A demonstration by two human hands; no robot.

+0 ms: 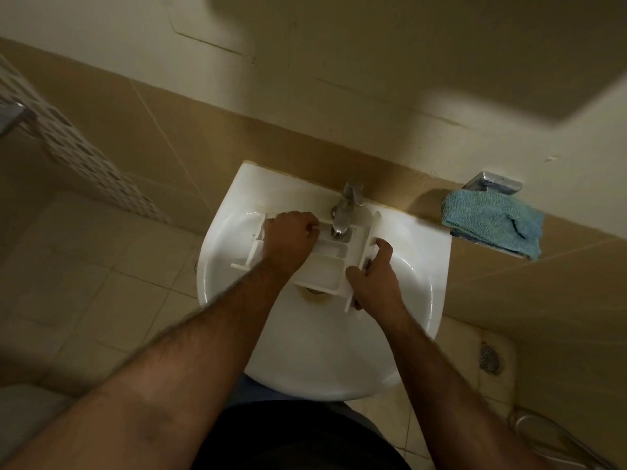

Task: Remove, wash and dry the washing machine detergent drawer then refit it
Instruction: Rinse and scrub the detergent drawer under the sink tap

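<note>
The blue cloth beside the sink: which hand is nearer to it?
Right. The right hand grips the drawer at its end nearer the blue cloth. The left hand is over the drawer's far end, left of the tap.

To your right a blue cloth (492, 222) lies over a metal holder (495, 184) on the wall; a floor drain (490, 358) sits below, with a hose (556, 435) near it.
</note>
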